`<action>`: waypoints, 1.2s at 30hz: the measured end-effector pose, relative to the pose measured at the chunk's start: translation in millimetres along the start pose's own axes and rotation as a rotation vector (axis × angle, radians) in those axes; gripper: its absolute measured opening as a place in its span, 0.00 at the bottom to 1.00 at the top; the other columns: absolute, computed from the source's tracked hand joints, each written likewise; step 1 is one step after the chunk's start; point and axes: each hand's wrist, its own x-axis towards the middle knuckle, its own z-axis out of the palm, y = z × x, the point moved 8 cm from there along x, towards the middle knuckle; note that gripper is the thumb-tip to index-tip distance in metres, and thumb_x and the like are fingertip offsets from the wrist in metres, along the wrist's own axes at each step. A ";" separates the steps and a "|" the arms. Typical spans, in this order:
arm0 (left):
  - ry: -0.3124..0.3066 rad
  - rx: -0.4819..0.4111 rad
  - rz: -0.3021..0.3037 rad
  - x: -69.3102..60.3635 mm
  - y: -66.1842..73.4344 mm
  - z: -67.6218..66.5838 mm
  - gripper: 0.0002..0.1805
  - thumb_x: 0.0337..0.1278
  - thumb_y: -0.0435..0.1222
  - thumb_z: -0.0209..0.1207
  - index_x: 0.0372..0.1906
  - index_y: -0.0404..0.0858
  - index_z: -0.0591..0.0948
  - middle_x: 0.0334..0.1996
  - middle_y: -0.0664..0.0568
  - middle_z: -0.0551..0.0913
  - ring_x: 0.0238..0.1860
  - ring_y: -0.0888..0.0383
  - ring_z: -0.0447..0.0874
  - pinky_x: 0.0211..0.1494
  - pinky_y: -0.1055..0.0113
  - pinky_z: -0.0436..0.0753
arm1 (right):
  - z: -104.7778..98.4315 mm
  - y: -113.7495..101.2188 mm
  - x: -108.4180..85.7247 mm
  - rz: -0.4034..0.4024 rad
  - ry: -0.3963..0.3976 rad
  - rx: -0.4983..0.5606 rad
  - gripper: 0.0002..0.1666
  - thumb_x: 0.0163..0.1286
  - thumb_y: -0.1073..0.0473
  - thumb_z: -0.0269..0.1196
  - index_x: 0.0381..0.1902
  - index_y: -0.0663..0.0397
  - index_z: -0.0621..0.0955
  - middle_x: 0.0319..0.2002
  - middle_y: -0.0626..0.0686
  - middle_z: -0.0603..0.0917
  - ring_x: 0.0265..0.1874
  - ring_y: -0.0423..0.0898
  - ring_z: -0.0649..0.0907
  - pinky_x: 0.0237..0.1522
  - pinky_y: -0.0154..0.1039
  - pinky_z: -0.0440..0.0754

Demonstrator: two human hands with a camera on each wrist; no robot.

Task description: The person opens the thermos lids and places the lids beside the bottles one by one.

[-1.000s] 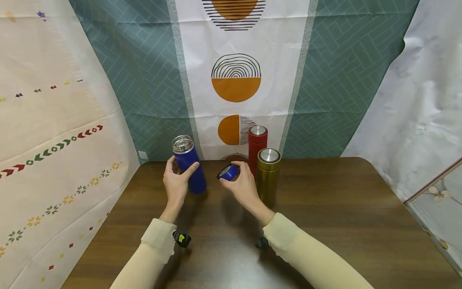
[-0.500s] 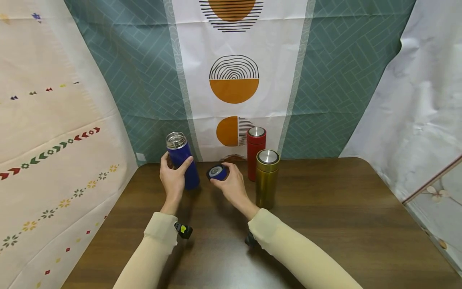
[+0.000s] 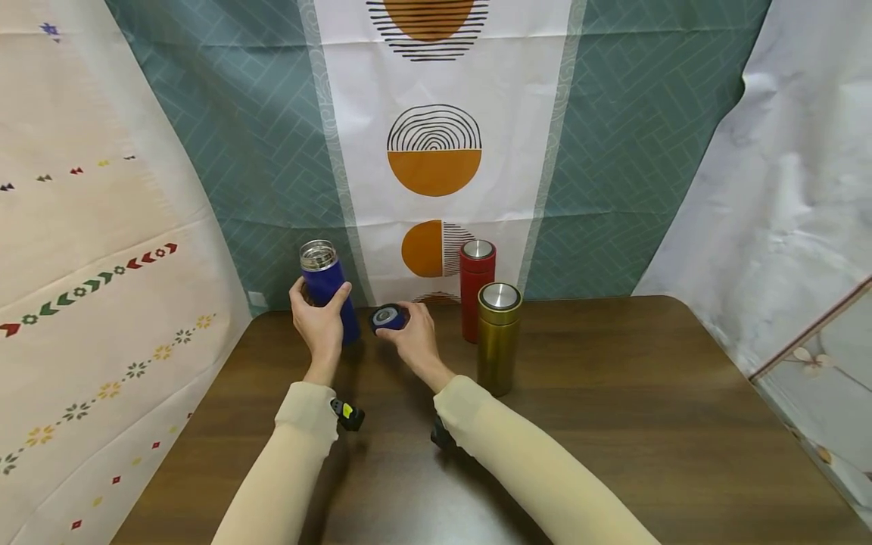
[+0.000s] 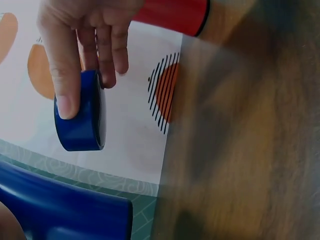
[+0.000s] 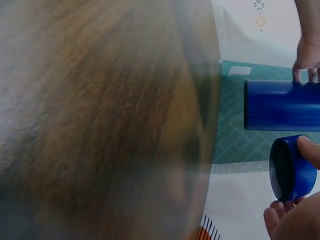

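An open-mouthed blue flask [image 3: 327,282] was gripped by the left hand [image 3: 320,327] above the bench [image 3: 647,424] as a blue lid [image 3: 391,319] was pinched by the right hand [image 3: 417,341] beside it, near an upright red flask [image 3: 478,295] and gold flask [image 3: 498,350]

One camera, worn on the person's head, looks forward and down over the table [image 3: 613,424] to the patterned cloth [image 3: 504,159], far enough back to take in the left hand [image 3: 319,322] and right hand [image 3: 417,337] together. To my eye, the left wrist camera [image 3: 349,415] sits much closer, its view turned sideways, facing across to the right hand. The right wrist camera [image 3: 440,433] faces back toward the left hand, also sideways. Both wrist views share the blue lid [image 4: 82,132] and blue bottle [image 5: 280,105].
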 end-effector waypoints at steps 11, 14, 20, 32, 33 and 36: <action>0.033 0.039 -0.003 9.9 -10.6 -1.2 0.42 0.48 0.40 0.81 0.68 0.37 0.73 0.63 0.45 0.80 0.65 0.51 0.76 0.72 0.58 0.71 | 18.7 8.9 12.9 0.035 0.008 -0.013 0.35 0.57 0.60 0.81 0.61 0.63 0.80 0.54 0.58 0.80 0.54 0.55 0.81 0.62 0.47 0.79; 0.058 0.059 0.001 9.8 -15.7 -4.1 0.42 0.48 0.41 0.81 0.68 0.38 0.74 0.64 0.45 0.79 0.66 0.51 0.75 0.72 0.57 0.69 | 25.1 11.8 15.4 0.044 0.009 -0.021 0.35 0.57 0.61 0.81 0.60 0.64 0.80 0.55 0.58 0.79 0.55 0.55 0.81 0.63 0.47 0.79; 0.098 0.076 -0.002 9.9 -25.3 -9.0 0.42 0.48 0.40 0.81 0.68 0.37 0.73 0.64 0.44 0.78 0.66 0.49 0.74 0.73 0.57 0.67 | 38.6 17.3 18.5 0.077 0.001 -0.030 0.35 0.57 0.62 0.81 0.61 0.64 0.81 0.57 0.59 0.79 0.58 0.56 0.80 0.65 0.47 0.77; 0.135 0.069 -0.040 10.2 -43.0 -12.5 0.42 0.48 0.40 0.81 0.68 0.38 0.73 0.65 0.43 0.78 0.66 0.48 0.74 0.73 0.55 0.67 | 53.3 32.2 14.1 0.135 0.008 -0.067 0.36 0.55 0.62 0.82 0.61 0.64 0.80 0.56 0.60 0.79 0.59 0.57 0.80 0.65 0.48 0.78; 0.136 0.069 -0.039 10.3 -43.4 -12.8 0.42 0.48 0.39 0.81 0.68 0.37 0.73 0.65 0.43 0.78 0.66 0.48 0.74 0.73 0.55 0.67 | 55.1 32.4 14.0 0.136 0.003 -0.069 0.37 0.55 0.62 0.82 0.61 0.64 0.80 0.56 0.60 0.79 0.59 0.57 0.80 0.65 0.48 0.78; 0.128 0.075 -0.040 10.5 -44.8 -12.7 0.43 0.48 0.40 0.81 0.69 0.37 0.73 0.65 0.43 0.77 0.67 0.48 0.73 0.73 0.54 0.67 | 59.3 31.5 13.8 0.128 -0.002 -0.082 0.37 0.55 0.62 0.82 0.61 0.64 0.81 0.55 0.60 0.80 0.57 0.57 0.81 0.64 0.48 0.78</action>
